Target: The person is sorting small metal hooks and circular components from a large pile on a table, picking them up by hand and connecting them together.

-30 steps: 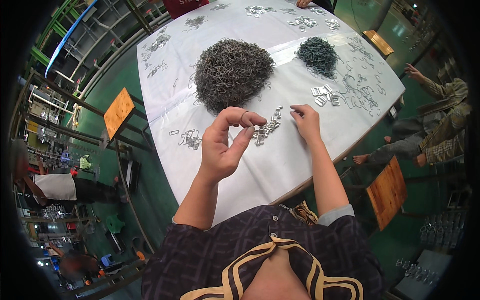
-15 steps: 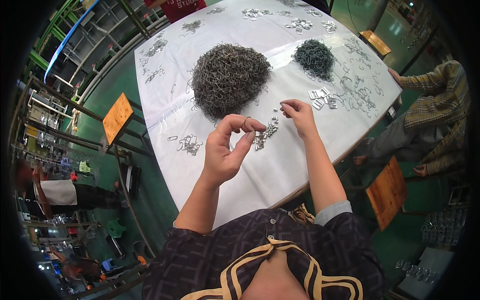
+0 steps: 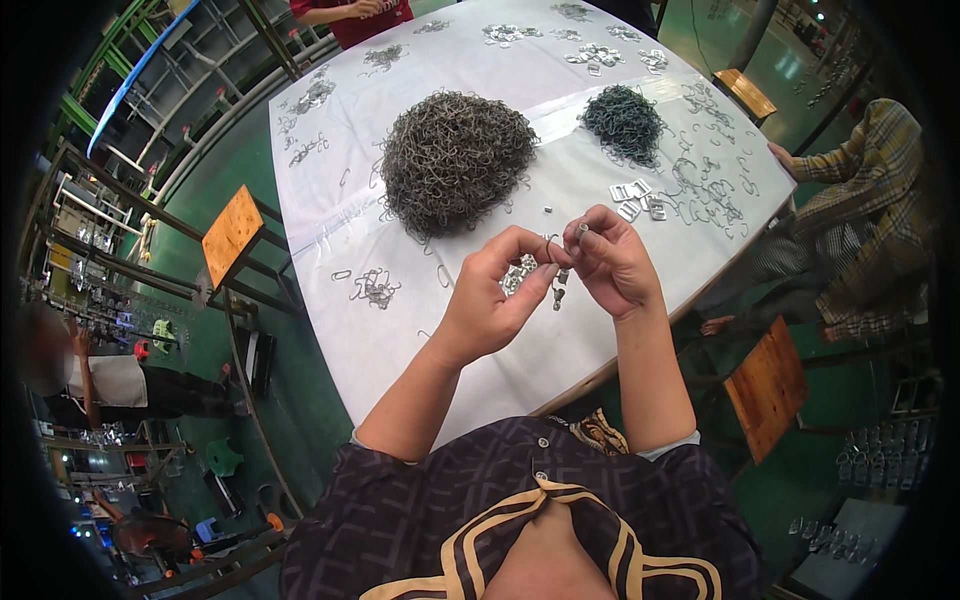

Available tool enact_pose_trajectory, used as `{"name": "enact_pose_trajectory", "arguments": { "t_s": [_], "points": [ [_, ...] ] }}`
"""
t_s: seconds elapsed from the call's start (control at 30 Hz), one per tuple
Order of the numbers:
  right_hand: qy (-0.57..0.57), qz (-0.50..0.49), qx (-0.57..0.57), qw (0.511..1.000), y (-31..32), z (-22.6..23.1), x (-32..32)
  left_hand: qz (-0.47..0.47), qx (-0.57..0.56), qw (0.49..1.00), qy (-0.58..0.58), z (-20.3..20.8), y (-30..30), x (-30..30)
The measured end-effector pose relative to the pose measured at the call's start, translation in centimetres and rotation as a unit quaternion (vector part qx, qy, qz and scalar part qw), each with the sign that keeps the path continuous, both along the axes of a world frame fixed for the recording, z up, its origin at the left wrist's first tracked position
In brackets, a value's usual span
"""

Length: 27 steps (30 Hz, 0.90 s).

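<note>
Over the near part of a white-covered desk (image 3: pixel 545 365), the person's 2 hands meet, fingertips just beside each other. The left hand (image 3: pixel 497 292) has its grip closed to a pinch, thumb against forefinger, with a thin curved hook (image 3: pixel 549 243) caught there and rising above the fingers. The right hand (image 3: pixel 614 268) also pinches tightly, its grip around a small silver sleeve (image 3: pixel 582 229) at the fingertips; its other fingers are curled in.

Below and partly behind the left hand lie small metal pieces (image 3: pixel 517 273), and 1 loose piece (image 3: pixel 548 210) sits apart beyond the hands. Farther out stands a large grey heap of hooks (image 3: pixel 455 165), with a smaller dark green heap (image 3: pixel 622 122) to its right. Silver rectangular buckles (image 3: pixel 631 198) lie right of the hands, near scattered hooks (image 3: pixel 712 200). To the left is a small cluster of metal bits (image 3: pixel 376 289).

At the right edge, a co-worker in a plaid shirt (image 3: pixel 884 145) rests a hand (image 3: pixel 783 157) on the desk.
</note>
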State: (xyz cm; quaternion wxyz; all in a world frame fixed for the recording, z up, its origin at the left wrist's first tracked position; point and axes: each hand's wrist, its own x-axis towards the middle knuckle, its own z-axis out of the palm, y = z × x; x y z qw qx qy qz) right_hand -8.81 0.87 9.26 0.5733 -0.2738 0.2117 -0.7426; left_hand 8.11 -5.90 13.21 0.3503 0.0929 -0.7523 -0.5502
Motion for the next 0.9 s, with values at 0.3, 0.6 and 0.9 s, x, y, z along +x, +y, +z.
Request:
{"name": "enact_pose_trajectory", "arguments": {
  "t_s": [0.3, 0.6, 0.9],
  "points": [
    [0.034, -0.020, -0.006, 0.999, 0.9, 1.6, 0.6, -0.010, -0.022, 0.999, -0.025, 0.3, 0.6, -0.1],
    [0.079, -0.024, -0.089, 0.993, 1.0, 2.2, 0.6, -0.018, -0.085, 0.996, -0.021, 1.3, 1.0, -0.3],
    [0.138, -0.065, -0.103, 0.983, 1.0, 2.8, 0.9, -0.039, -0.083, 0.996, -0.017, 1.1, 0.9, -0.2]
  ]
}}
